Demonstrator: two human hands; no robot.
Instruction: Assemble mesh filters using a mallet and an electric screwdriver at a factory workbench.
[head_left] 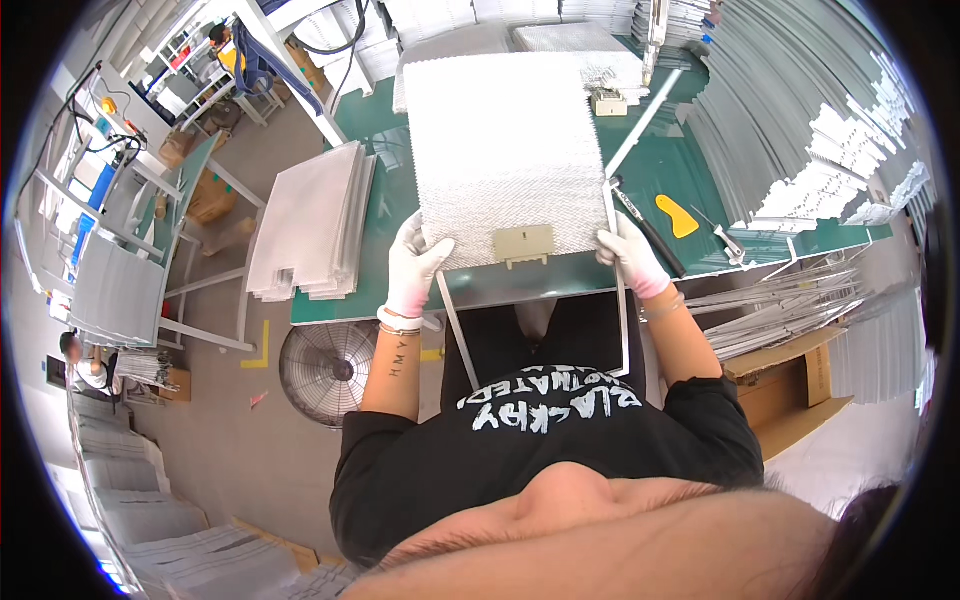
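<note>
Bare skin (620, 530) looms closest; beyond, left hand (413, 268) and right hand (634, 258), gloved, grip nearly closed, pinch the white mesh panel (508, 150) near its front corners, at the desk's (690, 172) front edge. Looks light, stiffish, crushable: best held by its sides.

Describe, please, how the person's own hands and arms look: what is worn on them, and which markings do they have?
White gloves cover the left hand and the right hand. A white band rings the left wrist; a thin, pale bracelet circles the right. Dark lettering marks the left forearm. Short black sleeves cover the upper arms.
</note>
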